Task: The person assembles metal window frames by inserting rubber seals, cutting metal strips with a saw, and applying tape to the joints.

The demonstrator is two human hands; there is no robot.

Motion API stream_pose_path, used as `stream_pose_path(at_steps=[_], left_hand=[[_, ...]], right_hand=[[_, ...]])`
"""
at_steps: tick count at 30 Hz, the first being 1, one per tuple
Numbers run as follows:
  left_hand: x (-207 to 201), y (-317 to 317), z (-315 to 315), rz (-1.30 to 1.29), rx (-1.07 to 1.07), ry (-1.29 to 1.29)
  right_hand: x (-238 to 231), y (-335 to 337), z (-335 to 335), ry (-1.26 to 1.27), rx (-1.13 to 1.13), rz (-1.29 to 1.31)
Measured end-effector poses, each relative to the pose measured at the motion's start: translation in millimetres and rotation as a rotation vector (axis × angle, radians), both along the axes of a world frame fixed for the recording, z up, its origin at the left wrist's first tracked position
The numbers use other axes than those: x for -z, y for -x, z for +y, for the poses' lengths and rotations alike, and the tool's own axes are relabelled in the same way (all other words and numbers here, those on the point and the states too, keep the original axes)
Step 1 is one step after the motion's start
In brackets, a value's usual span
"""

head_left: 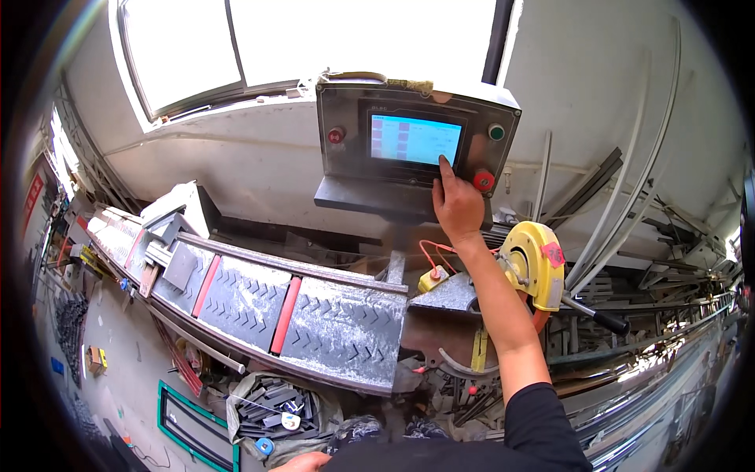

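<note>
Screen [405,138] lit; right hand [458,208] empty, index extended at lower corner; left hand's [305,462] state unclear.

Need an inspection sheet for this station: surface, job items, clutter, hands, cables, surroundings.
Surface: bed of grey plates with chevron marks and pale dusty patches; red bars across it.
Job items: screen lit, set in a metal panel; yellow guard below right.
Clutter: heaped grey pieces low left; long bars at right.
Hands: right hand empty, index finger at screen's lower right, contact uncertain; left hand mostly out of frame.
Cables: orange-red cable loops above yellow box.
Surroundings: window behind panel; green frame on floor.
</note>
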State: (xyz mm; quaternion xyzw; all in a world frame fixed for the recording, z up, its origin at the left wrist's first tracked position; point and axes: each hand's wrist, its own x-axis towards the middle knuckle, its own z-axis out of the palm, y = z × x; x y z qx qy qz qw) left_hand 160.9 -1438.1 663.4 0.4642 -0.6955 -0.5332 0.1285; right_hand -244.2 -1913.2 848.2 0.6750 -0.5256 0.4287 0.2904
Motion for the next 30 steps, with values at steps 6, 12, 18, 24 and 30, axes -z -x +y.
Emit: stream_pose_path(at_steps=[6,12,18,24,30], left_hand=[[-13.2,21.7,-19.0,-0.153,0.016,0.063],[-2.2,30.8,-32.7,-0.188,0.040,0.087],[15.6,28.9,-34.7,-0.229,0.077,0.132],[34.8,30.4,-40.7,-0.263,0.123,0.167],[59.3,30.5,-42.6,-0.283,0.162,0.186]], right_hand=[[-12.3,-4.8,2.6,0.093,-0.182,0.099],[-19.1,-28.0,-17.2,0.092,-0.312,0.164],[-18.7,-33.3,-21.4,0.042,-0.261,0.252],[-19.2,-34.9,-21.8,-0.019,-0.185,0.258],[-14.9,-34.9,-25.0,-0.041,-0.189,0.231]])
